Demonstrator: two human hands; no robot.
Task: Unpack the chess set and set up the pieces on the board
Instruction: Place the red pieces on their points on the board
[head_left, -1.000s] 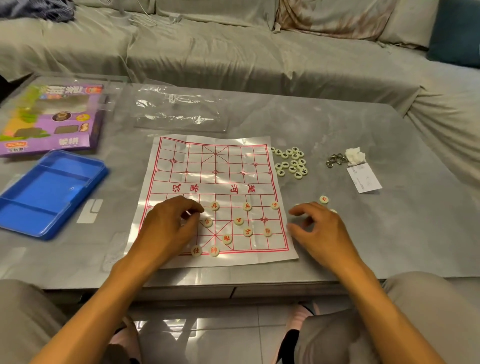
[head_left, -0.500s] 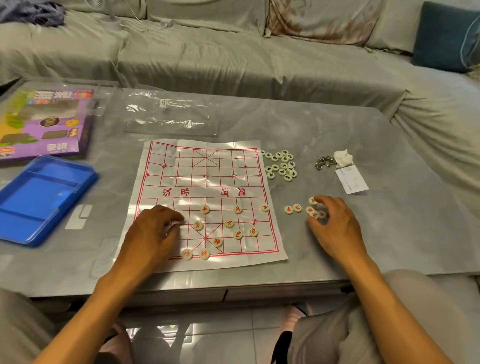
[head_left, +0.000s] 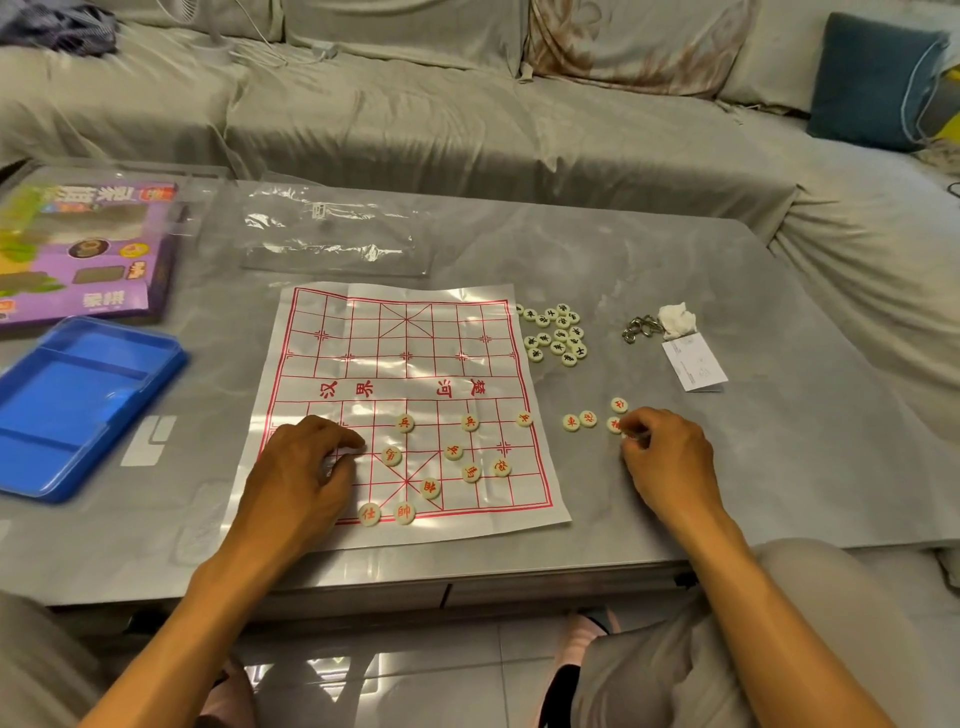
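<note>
The paper chess board (head_left: 405, 358) with red grid lines lies flat on the grey table. Several cream discs with red characters (head_left: 470, 422) stand on its near half. My left hand (head_left: 306, 467) rests on the board's near left part with its fingers bent down; what is under them is hidden. Right of the board lie three loose red pieces (head_left: 588, 418). My right hand (head_left: 665, 462) pinches a further red piece (head_left: 614, 425) with its fingertips. A cluster of black-marked pieces (head_left: 556, 332) sits off the board's far right corner.
A blue plastic tray (head_left: 78, 405) and the purple game box (head_left: 88, 249) sit at the left. A clear plastic bag (head_left: 332, 234) lies beyond the board. Keys (head_left: 640, 328), a tissue (head_left: 676, 319) and a paper slip (head_left: 695, 364) lie at the right. A sofa surrounds the table.
My right hand has moved right, off the board's edge, to the loose red pieces and closed its fingertips on one. My left hand has shifted slightly left on the board.
</note>
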